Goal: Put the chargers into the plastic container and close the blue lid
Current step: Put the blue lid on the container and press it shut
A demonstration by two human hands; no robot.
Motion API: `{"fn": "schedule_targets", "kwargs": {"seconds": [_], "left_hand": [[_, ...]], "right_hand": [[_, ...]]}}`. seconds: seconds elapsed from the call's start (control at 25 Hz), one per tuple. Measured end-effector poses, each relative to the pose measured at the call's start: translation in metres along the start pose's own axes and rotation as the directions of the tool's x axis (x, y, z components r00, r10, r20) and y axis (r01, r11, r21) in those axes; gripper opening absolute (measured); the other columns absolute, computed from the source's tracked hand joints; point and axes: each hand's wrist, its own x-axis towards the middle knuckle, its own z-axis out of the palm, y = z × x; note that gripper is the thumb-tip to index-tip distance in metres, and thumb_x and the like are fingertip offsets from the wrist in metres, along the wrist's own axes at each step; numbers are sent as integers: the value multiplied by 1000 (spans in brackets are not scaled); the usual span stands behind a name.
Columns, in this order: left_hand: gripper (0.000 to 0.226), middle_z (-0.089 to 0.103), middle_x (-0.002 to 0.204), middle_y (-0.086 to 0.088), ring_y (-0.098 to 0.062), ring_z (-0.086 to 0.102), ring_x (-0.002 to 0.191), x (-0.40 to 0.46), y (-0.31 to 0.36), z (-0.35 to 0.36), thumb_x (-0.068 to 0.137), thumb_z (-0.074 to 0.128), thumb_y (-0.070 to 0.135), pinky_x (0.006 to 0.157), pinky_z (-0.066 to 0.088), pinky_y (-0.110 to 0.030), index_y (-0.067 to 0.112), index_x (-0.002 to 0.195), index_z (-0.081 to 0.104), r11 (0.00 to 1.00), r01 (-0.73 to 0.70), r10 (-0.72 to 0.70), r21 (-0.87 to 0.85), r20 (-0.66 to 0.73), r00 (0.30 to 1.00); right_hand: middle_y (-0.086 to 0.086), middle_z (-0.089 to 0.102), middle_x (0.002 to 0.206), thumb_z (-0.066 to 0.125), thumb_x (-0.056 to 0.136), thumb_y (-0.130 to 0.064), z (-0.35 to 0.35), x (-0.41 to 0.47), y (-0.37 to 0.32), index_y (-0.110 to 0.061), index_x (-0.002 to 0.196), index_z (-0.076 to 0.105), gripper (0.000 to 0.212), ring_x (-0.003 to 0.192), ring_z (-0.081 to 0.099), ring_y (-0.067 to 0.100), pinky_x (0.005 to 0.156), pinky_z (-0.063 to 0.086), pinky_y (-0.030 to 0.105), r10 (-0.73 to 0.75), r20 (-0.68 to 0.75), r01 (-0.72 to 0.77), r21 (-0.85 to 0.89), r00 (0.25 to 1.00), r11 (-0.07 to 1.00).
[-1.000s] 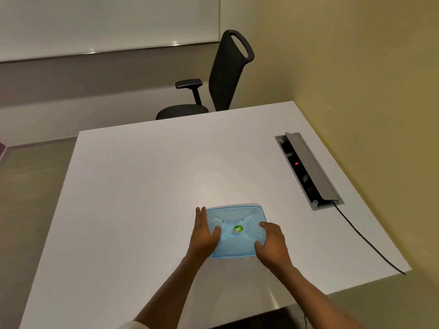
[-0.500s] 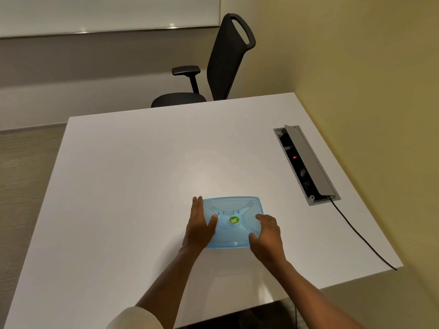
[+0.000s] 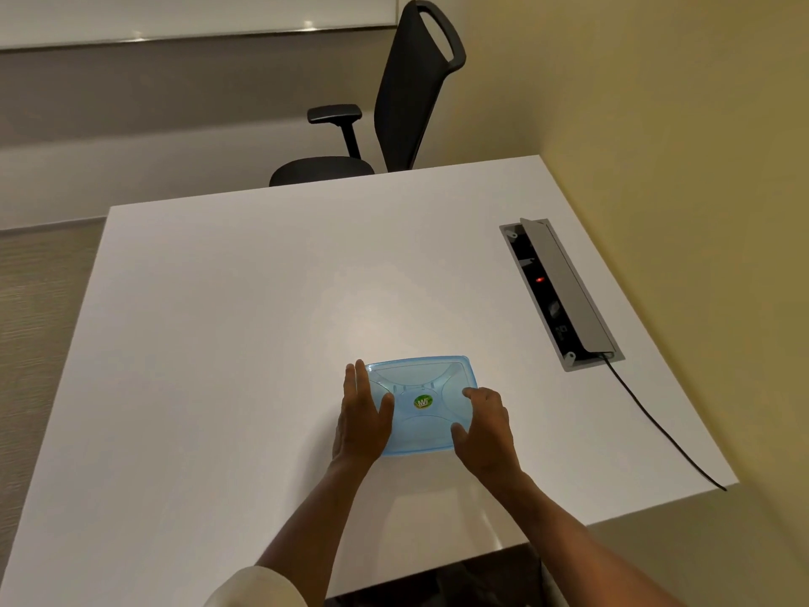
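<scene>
A plastic container with its translucent blue lid (image 3: 422,387) on top sits on the white table (image 3: 219,343), near the front edge. The lid has a green round sticker (image 3: 423,402) in its middle. My left hand (image 3: 361,416) lies along the container's left side, fingers straight and thumb on the lid. My right hand (image 3: 483,424) holds the front right corner, with curled fingers on the lid and the thumb at the front rim. No chargers are visible; I cannot tell what is inside.
An open power socket box (image 3: 560,295) is set into the table at the right, and a black cable (image 3: 661,427) runs from it over the front right edge. A black office chair (image 3: 394,107) stands behind the table. A yellow wall is close on the right.
Both hands stay on the lidded container. My right hand has shifted slightly inward onto the lid's front right corner. The camera view has tilted a little.
</scene>
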Motion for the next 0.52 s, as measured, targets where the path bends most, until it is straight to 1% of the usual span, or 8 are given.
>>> {"fn": "schedule_targets", "kwargs": {"seconds": [0.04, 0.12, 0.2, 0.24, 0.28, 0.36, 0.44, 0.52], "left_hand": [[74, 13, 165, -18, -32, 20, 152, 0, -1, 3, 96, 52, 25, 121, 25, -40, 4, 156, 14, 999, -10, 11, 51, -16, 1000], [70, 9, 166, -18, -33, 15, 153, 0, -3, 7, 98, 46, 25, 124, 20, -44, 3, 156, 14, 974, -85, 93, 211, -28, 995], [65, 8, 166, -19, -34, 9, 154, 2, -2, 12, 98, 38, 19, 126, 10, -45, 2, 155, 14, 918, -182, 183, 351, 32, 983], [64, 9, 165, -19, -35, 7, 154, 4, -2, 13, 97, 36, 16, 126, 8, -45, 2, 155, 14, 901, -206, 199, 383, 60, 978], [64, 10, 165, -20, -35, 7, 154, 5, -1, 14, 97, 35, 14, 126, 6, -45, 1, 155, 14, 891, -217, 203, 399, 78, 976], [65, 9, 165, -21, -36, 5, 154, 7, -3, 15, 96, 35, 11, 125, 1, -42, 0, 155, 11, 871, -248, 226, 423, 103, 969], [65, 3, 166, -19, -34, -1, 154, 5, -4, 17, 98, 33, 10, 124, -6, -39, 2, 155, 4, 862, -267, 236, 430, 125, 964], [66, -1, 166, -16, -31, -5, 154, 4, -3, 19, 98, 32, 11, 124, -8, -38, 3, 155, 1, 874, -249, 218, 417, 122, 968]], "right_hand": [[17, 51, 133, 73, 80, -7, 1, 1, 0, -3, 131, 51, 55, 118, 51, 34, 98, 46, 36, 12, -6, -12, 10, 1000, 1000], [15, 51, 134, 72, 81, -9, 3, 4, -2, -4, 124, 54, 47, 118, 52, 33, 95, 48, 35, 12, -45, -12, 4, 999, 1000], [17, 51, 135, 72, 77, -3, 5, 9, -7, -3, 111, 57, 37, 116, 54, 34, 94, 53, 37, -40, -98, 36, -46, 994, 998], [18, 51, 135, 70, 75, 0, 5, 12, -8, -3, 109, 56, 37, 115, 54, 33, 94, 54, 40, -81, -110, 72, -86, 991, 994], [18, 49, 136, 66, 74, 2, 7, 16, -10, -2, 113, 55, 40, 116, 52, 33, 96, 53, 43, -124, -106, 110, -134, 987, 985], [20, 41, 147, 58, 78, 2, 13, 26, -11, -2, 132, 47, 55, 130, 43, 38, 109, 42, 48, -190, -61, 173, -215, 980, 961], [20, 27, 158, 51, 86, -3, 19, 36, -11, -1, 147, 33, 64, 146, 24, 39, 122, 21, 47, -229, 5, 222, -264, 973, 939], [16, 15, 163, 42, 94, -11, 26, 44, -8, -4, 153, 20, 64, 152, 10, 34, 124, 6, 43, -239, 82, 253, -296, 967, 921]]}}
